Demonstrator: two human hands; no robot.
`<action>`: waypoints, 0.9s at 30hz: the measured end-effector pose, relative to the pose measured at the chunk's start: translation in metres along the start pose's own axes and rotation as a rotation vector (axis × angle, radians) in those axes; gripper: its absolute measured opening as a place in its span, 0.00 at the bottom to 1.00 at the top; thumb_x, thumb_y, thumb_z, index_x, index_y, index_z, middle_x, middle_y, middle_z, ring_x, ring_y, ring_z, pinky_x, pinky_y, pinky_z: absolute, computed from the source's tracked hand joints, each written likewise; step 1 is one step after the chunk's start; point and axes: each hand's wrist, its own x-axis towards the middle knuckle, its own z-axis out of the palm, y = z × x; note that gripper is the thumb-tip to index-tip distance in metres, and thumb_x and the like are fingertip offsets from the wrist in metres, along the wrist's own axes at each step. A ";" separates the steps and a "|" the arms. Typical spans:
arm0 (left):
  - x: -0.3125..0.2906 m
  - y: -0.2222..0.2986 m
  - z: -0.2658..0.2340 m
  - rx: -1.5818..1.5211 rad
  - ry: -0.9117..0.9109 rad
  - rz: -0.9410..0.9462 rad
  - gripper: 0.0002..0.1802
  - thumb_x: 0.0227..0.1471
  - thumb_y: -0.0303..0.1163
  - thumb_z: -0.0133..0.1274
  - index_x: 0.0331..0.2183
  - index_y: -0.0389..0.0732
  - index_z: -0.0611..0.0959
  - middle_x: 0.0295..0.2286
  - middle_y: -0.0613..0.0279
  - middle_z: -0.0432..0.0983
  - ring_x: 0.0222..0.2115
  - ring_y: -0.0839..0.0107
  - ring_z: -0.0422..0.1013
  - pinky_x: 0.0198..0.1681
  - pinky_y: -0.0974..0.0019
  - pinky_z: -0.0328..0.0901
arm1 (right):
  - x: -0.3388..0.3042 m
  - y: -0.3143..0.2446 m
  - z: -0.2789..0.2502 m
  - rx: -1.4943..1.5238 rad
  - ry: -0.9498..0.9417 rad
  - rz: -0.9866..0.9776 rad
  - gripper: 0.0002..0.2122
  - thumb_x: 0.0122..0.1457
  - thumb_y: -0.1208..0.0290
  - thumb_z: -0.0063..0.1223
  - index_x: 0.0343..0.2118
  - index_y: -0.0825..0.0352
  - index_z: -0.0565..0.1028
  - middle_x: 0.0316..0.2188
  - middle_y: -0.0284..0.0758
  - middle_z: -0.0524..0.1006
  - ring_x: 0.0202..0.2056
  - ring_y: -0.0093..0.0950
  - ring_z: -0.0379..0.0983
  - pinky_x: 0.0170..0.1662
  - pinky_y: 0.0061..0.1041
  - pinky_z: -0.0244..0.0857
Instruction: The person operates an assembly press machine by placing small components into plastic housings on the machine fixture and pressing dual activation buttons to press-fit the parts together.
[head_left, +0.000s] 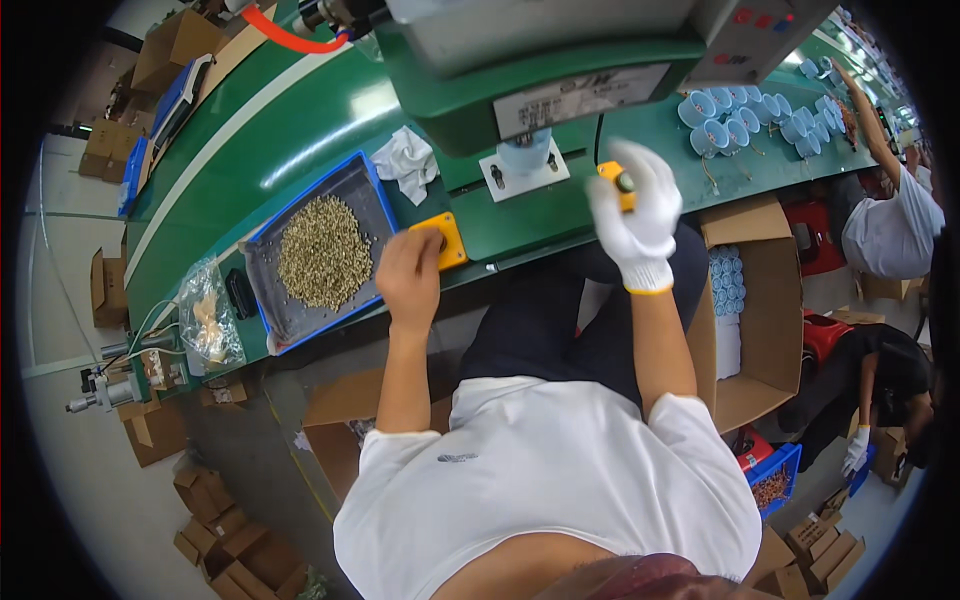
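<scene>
At the front edge of the green bench, my bare left hand point(408, 278) has its fingers curled together against a yellow button box point(453, 243). Whatever may be in those fingers is hidden. White-gloved and slightly blurred, my right hand point(643, 210) spreads its thumb and fingers around a second yellow button box point(608, 172), whose dark round button shows. Between the two boxes stands a green and grey press point(440, 85). Under its head, a pale blue cup point(525, 155) sits on a white plate point(550, 183) fixed with dark screws.
Left of my left hand is a blue-rimmed tray point(378, 190) of small brass-coloured parts point(325, 250), beside a white cloth point(407, 163) and a plastic bag point(210, 315). Several blue cups point(710, 137) stand at right. A carton point(765, 350) holds stacked cups. Other people sit at far right.
</scene>
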 end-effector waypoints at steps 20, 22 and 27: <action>-0.012 -0.008 -0.013 0.150 -0.071 0.162 0.09 0.51 0.22 0.69 0.37 0.36 0.89 0.32 0.57 0.86 0.44 0.52 0.79 0.49 0.52 0.72 | -0.016 0.040 -0.037 -0.036 -0.148 0.009 0.05 0.54 0.72 0.65 0.32 0.65 0.83 0.23 0.39 0.78 0.27 0.43 0.77 0.35 0.42 0.71; -0.013 -0.008 -0.017 0.217 -0.090 0.204 0.08 0.51 0.23 0.68 0.36 0.37 0.89 0.31 0.58 0.85 0.44 0.52 0.79 0.49 0.51 0.71 | -0.015 0.030 -0.032 -0.041 -0.144 -0.041 0.05 0.54 0.71 0.66 0.32 0.64 0.83 0.22 0.39 0.77 0.27 0.43 0.77 0.35 0.42 0.71; -0.005 0.001 -0.018 0.206 -0.089 0.207 0.04 0.52 0.23 0.67 0.33 0.37 0.88 0.29 0.58 0.84 0.43 0.52 0.79 0.48 0.51 0.71 | -0.030 0.051 -0.036 0.063 -0.189 0.075 0.08 0.56 0.72 0.66 0.39 0.67 0.83 0.31 0.42 0.82 0.33 0.44 0.80 0.40 0.40 0.74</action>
